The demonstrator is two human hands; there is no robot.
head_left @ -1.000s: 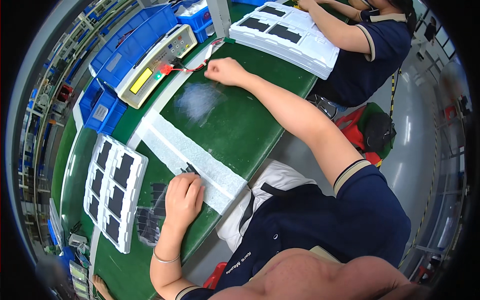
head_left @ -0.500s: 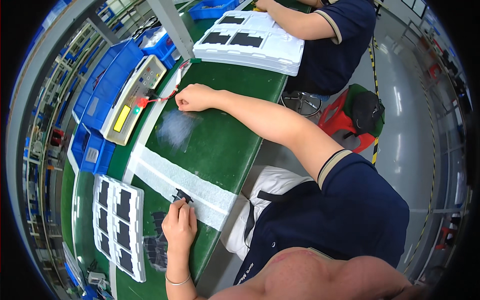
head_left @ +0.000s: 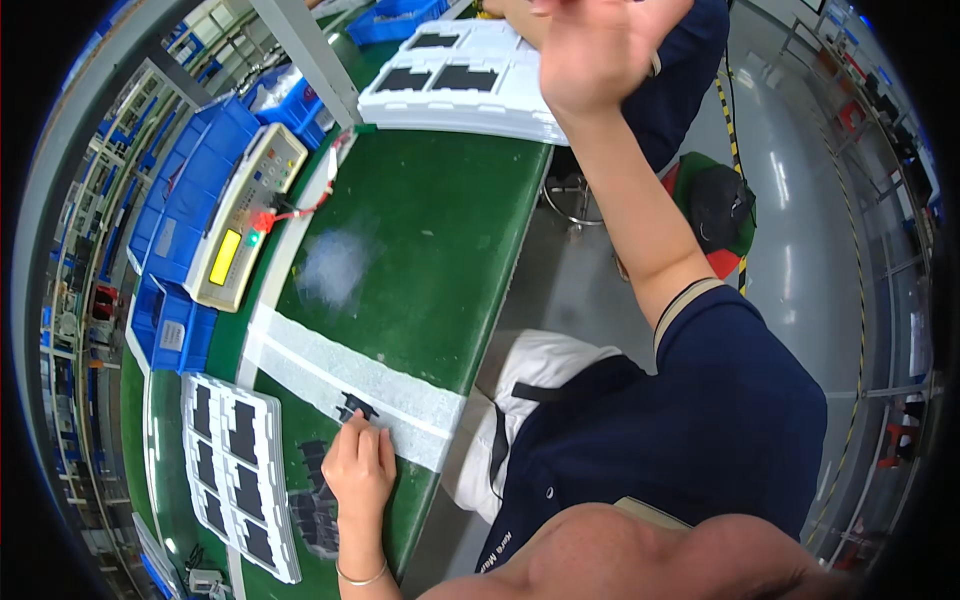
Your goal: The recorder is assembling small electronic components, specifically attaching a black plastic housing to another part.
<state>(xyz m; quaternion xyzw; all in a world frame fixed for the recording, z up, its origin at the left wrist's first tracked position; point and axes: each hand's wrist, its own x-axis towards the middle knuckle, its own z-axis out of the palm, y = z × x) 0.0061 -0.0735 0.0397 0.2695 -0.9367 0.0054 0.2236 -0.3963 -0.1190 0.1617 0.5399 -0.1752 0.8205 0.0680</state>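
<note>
My left hand (head_left: 360, 465), with a thin bracelet at its wrist, pinches the near edge of a small flat black part with side tabs (head_left: 356, 406). That part lies on a white cloth-like strip (head_left: 410, 402) across the green bench. Beside my left wrist are several similar dark pieces (head_left: 316, 520), some seemingly under clear film. My right hand (head_left: 598, 55) is raised at the top, thumb and fingers apart, with nothing seen in it; its fingertips run out of the picture. A patch of clear film sheets (head_left: 335, 268) lies farther up the bench.
A white tray of black parts (head_left: 225, 425) stands at the left. More stacked white trays (head_left: 450, 112) sit at the far end, near a co-worker's dark shirt (head_left: 690, 60). A beige tester with yellow display (head_left: 240, 235) and red leads stands before blue bins (head_left: 180, 215).
My right hand has lifted off the bench by the clear film and swung up and right, its fingers opening. My left hand stays at the black part, which has shifted slightly.
</note>
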